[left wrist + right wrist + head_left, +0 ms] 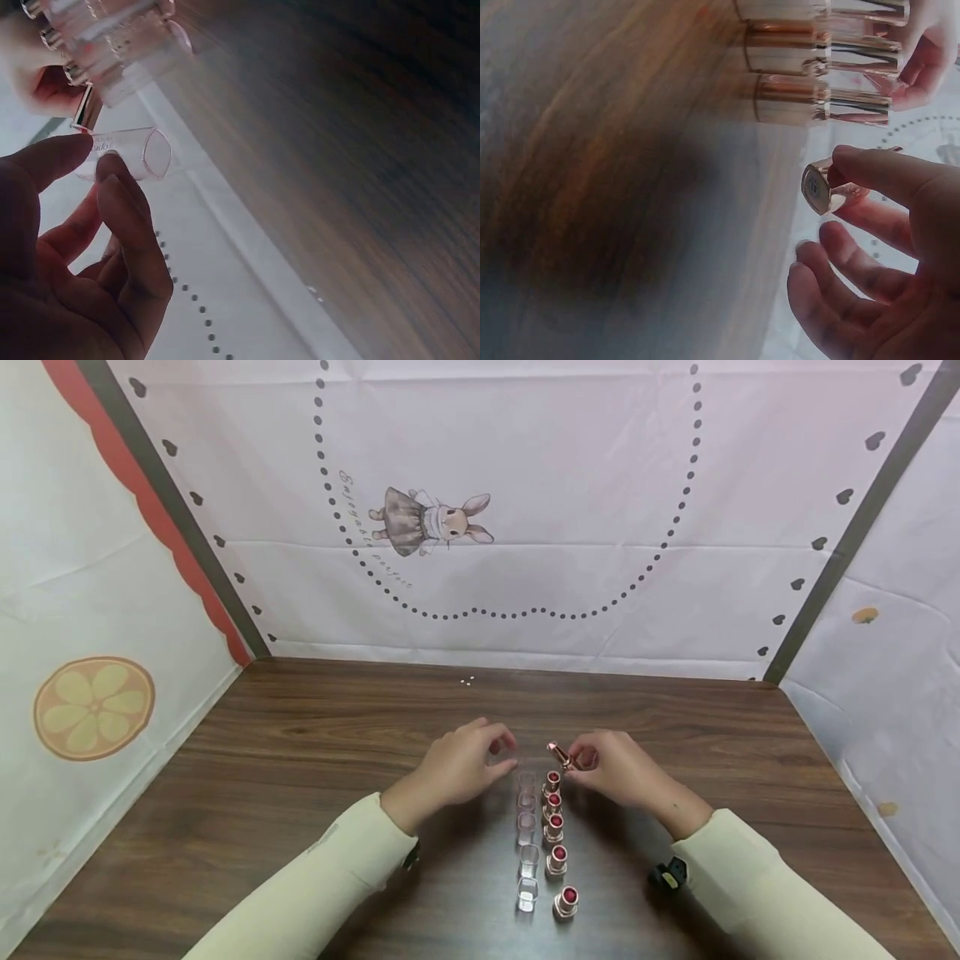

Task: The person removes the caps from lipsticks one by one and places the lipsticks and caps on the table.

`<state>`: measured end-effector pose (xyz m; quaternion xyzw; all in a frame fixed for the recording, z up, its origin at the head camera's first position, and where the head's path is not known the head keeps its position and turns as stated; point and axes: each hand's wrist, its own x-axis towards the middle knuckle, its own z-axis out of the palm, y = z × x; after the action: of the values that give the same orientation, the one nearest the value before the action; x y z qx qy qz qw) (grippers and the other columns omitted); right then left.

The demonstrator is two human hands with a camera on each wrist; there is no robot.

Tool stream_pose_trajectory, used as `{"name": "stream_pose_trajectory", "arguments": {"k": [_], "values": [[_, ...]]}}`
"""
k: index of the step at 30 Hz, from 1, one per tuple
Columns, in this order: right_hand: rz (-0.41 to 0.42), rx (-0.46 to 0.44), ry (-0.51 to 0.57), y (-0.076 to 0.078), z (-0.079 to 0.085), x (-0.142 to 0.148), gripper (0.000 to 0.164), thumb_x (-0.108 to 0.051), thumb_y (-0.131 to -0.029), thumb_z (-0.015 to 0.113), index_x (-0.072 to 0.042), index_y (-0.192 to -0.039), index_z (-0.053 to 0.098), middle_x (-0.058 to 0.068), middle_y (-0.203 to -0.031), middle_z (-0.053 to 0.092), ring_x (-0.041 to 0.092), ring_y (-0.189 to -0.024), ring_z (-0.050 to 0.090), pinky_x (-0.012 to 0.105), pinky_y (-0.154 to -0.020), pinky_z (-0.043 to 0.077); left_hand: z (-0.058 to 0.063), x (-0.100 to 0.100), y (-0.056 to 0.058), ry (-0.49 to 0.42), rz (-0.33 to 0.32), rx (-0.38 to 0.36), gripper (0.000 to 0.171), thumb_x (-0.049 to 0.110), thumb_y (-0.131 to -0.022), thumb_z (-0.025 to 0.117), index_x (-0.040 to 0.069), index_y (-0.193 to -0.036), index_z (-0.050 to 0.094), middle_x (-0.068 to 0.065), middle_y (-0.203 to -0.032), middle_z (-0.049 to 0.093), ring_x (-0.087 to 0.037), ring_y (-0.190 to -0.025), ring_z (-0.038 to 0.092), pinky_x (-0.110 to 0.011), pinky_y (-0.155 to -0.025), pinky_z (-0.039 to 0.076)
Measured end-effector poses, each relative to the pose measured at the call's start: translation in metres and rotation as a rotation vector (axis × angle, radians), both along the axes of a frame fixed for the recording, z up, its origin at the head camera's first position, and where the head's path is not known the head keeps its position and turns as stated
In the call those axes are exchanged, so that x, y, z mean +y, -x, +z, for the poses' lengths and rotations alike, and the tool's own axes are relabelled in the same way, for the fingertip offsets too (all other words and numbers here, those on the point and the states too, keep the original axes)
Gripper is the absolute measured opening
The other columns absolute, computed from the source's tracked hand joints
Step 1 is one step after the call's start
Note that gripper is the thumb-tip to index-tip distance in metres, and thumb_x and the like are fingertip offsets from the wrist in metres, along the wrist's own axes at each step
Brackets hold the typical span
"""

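Note:
My left hand [465,766] pinches a clear lipstick cap [142,154] between thumb and fingertips; dark lettering shows on its side in the left wrist view. In my right hand [617,767], thumb and index finger grip a rose-gold lipstick [561,756], tilted, its flat base [817,190] facing the right wrist camera. Just nearer than the hands, several open lipsticks [557,860] with red tips stand upright in a row. Beside them on the left runs a row of several clear caps [528,860]. The held cap and held lipstick are apart.
All this stands on a dark wood-grain table [315,760]. A few tiny white bits [467,681] lie near the back edge. White printed cloth [570,468] hangs behind and at both sides. A black device [669,874] sits at the right wrist.

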<state>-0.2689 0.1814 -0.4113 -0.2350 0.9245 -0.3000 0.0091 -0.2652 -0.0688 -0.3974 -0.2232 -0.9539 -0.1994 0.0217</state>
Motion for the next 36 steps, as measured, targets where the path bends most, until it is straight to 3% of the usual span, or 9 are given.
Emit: {"name": "stream_pose_trajectory", "arguments": {"k": [6, 14, 23, 31, 36], "values": [[0.009, -0.08, 0.004, 0.01, -0.012, -0.005, 0.014, -0.015, -0.083, 0.08, -0.01, -0.091, 0.07, -0.004, -0.069, 0.068, 0.005, -0.058, 0.055, 0.024, -0.055, 0.045, -0.006, 0.0, 0.012, -0.01, -0.022, -0.094, 0.022, 0.031, -0.091, 0.073, 0.02, -0.109, 0.069, 0.008, -0.088, 0.067, -0.008, -0.073, 0.06, -0.032, -0.066, 0.048], [0.081, -0.132, 0.033, 0.022, -0.025, -0.017, 0.017, -0.013, -0.084, 0.079, -0.006, -0.096, 0.068, -0.001, -0.071, 0.07, 0.004, -0.058, 0.058, 0.023, -0.055, 0.048, -0.01, -0.006, 0.015, 0.006, -0.019, -0.151, 0.021, 0.028, -0.091, 0.074, 0.018, -0.109, 0.069, 0.008, -0.09, 0.071, -0.009, -0.077, 0.064, -0.034, -0.071, 0.051], [0.075, -0.193, 0.047, 0.027, -0.024, -0.009, 0.022, -0.003, -0.083, 0.075, -0.002, -0.103, 0.067, 0.003, -0.074, 0.072, 0.007, -0.06, 0.062, 0.025, -0.057, 0.052, -0.02, 0.006, 0.021, -0.004, -0.055, -0.194, 0.019, 0.028, -0.092, 0.072, 0.02, -0.109, 0.069, 0.009, -0.095, 0.075, -0.01, -0.088, 0.069, -0.036, -0.08, 0.052], [0.092, -0.279, 0.101, 0.032, -0.023, -0.005, 0.024, 0.001, -0.083, 0.072, 0.0, -0.106, 0.066, 0.005, -0.076, 0.071, 0.009, -0.064, 0.062, 0.027, -0.06, 0.052, -0.015, 0.009, 0.027, 0.011, -0.072, -0.192, 0.022, 0.027, -0.091, 0.074, 0.02, -0.111, 0.068, 0.009, -0.096, 0.075, -0.008, -0.086, 0.07, -0.036, -0.082, 0.052], [0.105, -0.306, 0.105, 0.034, -0.023, -0.005, 0.027, 0.001, -0.084, 0.072, 0.001, -0.109, 0.065, 0.005, -0.079, 0.07, 0.01, -0.067, 0.061, 0.026, -0.061, 0.051, -0.013, 0.011, 0.027, 0.026, -0.076, -0.227, 0.025, 0.025, -0.09, 0.074, 0.019, -0.114, 0.067, 0.009, -0.097, 0.075, -0.009, -0.088, 0.069, -0.035, -0.081, 0.052]]}}
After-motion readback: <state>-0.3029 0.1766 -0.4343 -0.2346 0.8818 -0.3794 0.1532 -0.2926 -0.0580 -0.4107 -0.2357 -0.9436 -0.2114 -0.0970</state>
